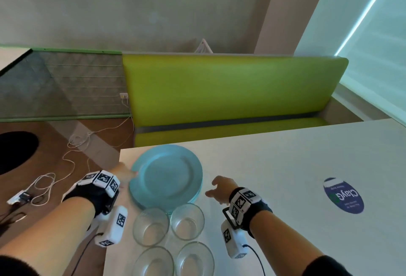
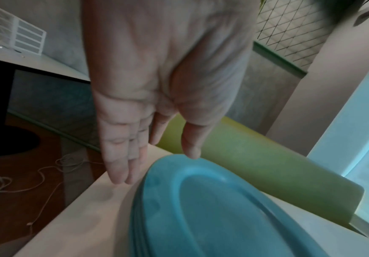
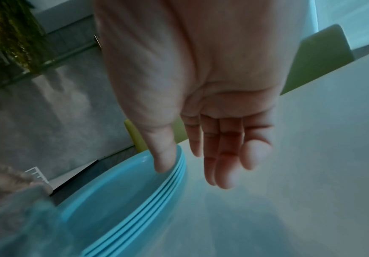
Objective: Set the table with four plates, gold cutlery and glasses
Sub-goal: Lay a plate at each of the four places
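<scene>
A stack of blue plates (image 1: pixel 167 174) (image 2: pixel 212 217) (image 3: pixel 117 187) sits near the far left corner of the white table (image 1: pixel 285 166). My left hand (image 1: pixel 129 175) (image 2: pixel 157 167) is at the stack's left rim with its fingers (image 2: pixel 119 170) straight beside the edge and its thumb tip touching the top plate's rim. My right hand (image 1: pixel 212 186) (image 3: pixel 192 175) hovers just right of the stack, fingers (image 3: pixel 223 165) straight above the table, thumb over the rim. Several empty glasses (image 1: pixel 151 226) stand just in front of the plates. No gold cutlery is in view.
A round blue sticker (image 1: pixel 343 195) lies on the table to the right. A green bench (image 1: pixel 230 91) runs behind the table. White cables (image 1: pixel 66 161) and a small device lie on the wooden floor to the left, past the table's left edge.
</scene>
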The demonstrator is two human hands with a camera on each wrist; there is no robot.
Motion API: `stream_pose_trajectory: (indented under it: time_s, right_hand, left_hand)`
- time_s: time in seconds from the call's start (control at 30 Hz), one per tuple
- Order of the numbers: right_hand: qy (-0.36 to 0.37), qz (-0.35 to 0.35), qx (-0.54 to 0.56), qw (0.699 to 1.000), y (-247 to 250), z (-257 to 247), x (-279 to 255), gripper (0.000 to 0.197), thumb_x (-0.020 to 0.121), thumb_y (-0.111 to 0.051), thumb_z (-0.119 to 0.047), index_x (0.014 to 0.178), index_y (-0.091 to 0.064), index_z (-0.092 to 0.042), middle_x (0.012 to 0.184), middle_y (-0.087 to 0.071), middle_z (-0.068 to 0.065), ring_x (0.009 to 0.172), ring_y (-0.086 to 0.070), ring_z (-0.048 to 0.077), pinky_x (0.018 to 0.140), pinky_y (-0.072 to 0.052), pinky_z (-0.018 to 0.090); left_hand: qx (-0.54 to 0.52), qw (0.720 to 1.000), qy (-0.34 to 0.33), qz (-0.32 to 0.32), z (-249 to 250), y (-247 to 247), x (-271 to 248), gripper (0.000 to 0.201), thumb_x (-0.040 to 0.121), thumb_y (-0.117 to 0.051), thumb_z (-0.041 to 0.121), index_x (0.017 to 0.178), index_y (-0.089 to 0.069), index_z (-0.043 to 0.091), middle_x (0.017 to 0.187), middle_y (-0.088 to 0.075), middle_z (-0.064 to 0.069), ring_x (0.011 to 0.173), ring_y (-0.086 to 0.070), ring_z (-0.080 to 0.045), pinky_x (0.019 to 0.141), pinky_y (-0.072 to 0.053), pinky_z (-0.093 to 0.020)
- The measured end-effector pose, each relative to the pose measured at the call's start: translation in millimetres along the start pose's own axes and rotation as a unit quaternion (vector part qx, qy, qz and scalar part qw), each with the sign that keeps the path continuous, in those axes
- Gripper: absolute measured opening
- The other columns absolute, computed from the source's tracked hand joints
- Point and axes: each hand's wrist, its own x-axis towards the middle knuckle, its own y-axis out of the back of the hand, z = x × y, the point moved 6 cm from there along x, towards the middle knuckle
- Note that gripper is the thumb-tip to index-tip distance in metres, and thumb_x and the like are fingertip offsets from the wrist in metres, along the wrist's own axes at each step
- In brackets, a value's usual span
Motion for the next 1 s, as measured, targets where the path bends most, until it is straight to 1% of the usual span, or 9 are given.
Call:
stream_pose_trajectory:
  time_s: [0.13, 0.27, 0.33, 0.4, 0.53, 0.73, 0.8, 0.9, 1.0]
  right_hand:
    - [-0.012, -0.018, 0.109, 0.994, -9, -5, 24, 0.064, 0.087, -0.063, -0.036, 0.138, -0.034, -0.01, 0.125, -0.058, 0.013, 0.095, -0.066, 0.024, 0.056, -0.047, 0.023]
    - [0.003, -0.036, 0.143, 0.989, -17, -10, 39, 0.077, 0.085, -0.065, -0.032, 0.145, -0.021, -0.012, 0.123, -0.06, 0.013, 0.087, -0.067, 0.023, 0.052, -0.047, 0.022]
    - [0.015, -0.042, 0.148, 0.988, -22, -14, 46, 0.077, 0.085, -0.066, -0.028, 0.145, -0.021, -0.014, 0.12, -0.062, 0.013, 0.081, -0.063, 0.021, 0.049, -0.047, 0.021]
    - [0.022, -0.039, 0.155, 0.987, -25, -17, 50, 0.073, 0.083, -0.067, -0.023, 0.143, -0.026, -0.015, 0.12, -0.062, 0.014, 0.084, -0.062, 0.022, 0.055, -0.051, 0.025]
    - [0.026, -0.009, 0.138, 0.99, -24, -15, 51, 0.074, 0.082, -0.07, -0.025, 0.143, -0.028, -0.017, 0.129, -0.058, 0.012, 0.119, -0.055, 0.028, 0.099, -0.047, 0.038]
    - [0.052, 0.05, 0.177, 0.982, 11, -11, 37, 0.075, 0.084, -0.068, -0.024, 0.145, -0.025, -0.018, 0.123, -0.061, 0.013, 0.118, -0.054, 0.028, 0.096, -0.044, 0.034]
    - [0.057, 0.074, 0.195, 0.976, 29, -7, 26, 0.075, 0.084, -0.068, -0.023, 0.145, -0.025, -0.018, 0.12, -0.063, 0.012, 0.115, -0.056, 0.028, 0.093, -0.044, 0.032]
    - [0.056, 0.106, 0.224, 0.967, 51, 4, 8, 0.072, 0.081, -0.069, -0.019, 0.142, -0.031, -0.018, 0.106, -0.066, 0.01, 0.099, -0.06, 0.028, 0.08, -0.047, 0.033]
    - [0.038, 0.135, 0.28, 0.95, 70, 23, -23, 0.066, 0.078, -0.066, -0.012, 0.137, -0.038, -0.016, 0.084, -0.057, 0.005, 0.069, -0.052, 0.02, 0.051, -0.041, 0.026]
  left_hand:
    - [0.055, 0.998, -0.006, 0.02, -22, -11, 47, 0.051, 0.084, -0.064, 0.023, 0.124, -0.048, -0.004, 0.123, -0.059, -0.025, 0.11, -0.06, -0.039, 0.091, -0.052, -0.043]
    - [0.067, 0.997, -0.037, -0.014, -33, -17, 76, 0.053, 0.068, -0.062, 0.019, 0.119, -0.054, 0.005, 0.111, -0.066, -0.019, 0.099, -0.065, -0.034, 0.084, -0.056, -0.042]
    - [0.041, 0.998, -0.036, -0.028, -33, -16, 71, 0.047, 0.077, -0.062, 0.006, 0.123, -0.052, 0.003, 0.119, -0.062, -0.021, 0.108, -0.061, -0.036, 0.089, -0.054, -0.041]
    - [0.031, 0.999, -0.032, -0.021, -27, -14, 58, 0.042, 0.081, -0.063, 0.001, 0.122, -0.055, 0.001, 0.121, -0.062, -0.02, 0.113, -0.059, -0.035, 0.096, -0.05, -0.044]
    - [-0.012, 0.999, -0.033, -0.007, -26, -9, 51, 0.042, 0.08, -0.065, -0.003, 0.12, -0.055, 0.001, 0.121, -0.063, -0.018, 0.113, -0.058, -0.034, 0.099, -0.048, -0.048]
    - [-0.128, 0.99, -0.061, -0.021, 33, 7, -6, 0.04, 0.086, -0.049, -0.017, 0.124, -0.047, -0.005, 0.096, -0.059, -0.016, 0.099, -0.057, -0.038, 0.082, -0.055, -0.043]
    - [-0.133, 0.987, -0.084, -0.021, 58, 19, -23, 0.043, 0.086, -0.052, -0.015, 0.128, -0.045, -0.003, 0.117, -0.057, -0.02, 0.112, -0.055, -0.04, 0.093, -0.049, -0.051]
    - [-0.143, 0.982, -0.118, -0.033, 87, 28, -46, 0.045, 0.087, -0.054, -0.011, 0.13, -0.044, 0.0, 0.128, -0.054, -0.017, 0.107, -0.057, -0.033, 0.09, -0.051, -0.048]
    - [-0.171, 0.971, -0.153, -0.065, 110, 22, -78, 0.032, 0.089, -0.051, -0.012, 0.117, -0.049, 0.003, 0.102, -0.06, -0.012, 0.082, -0.06, -0.024, 0.058, -0.06, -0.032]
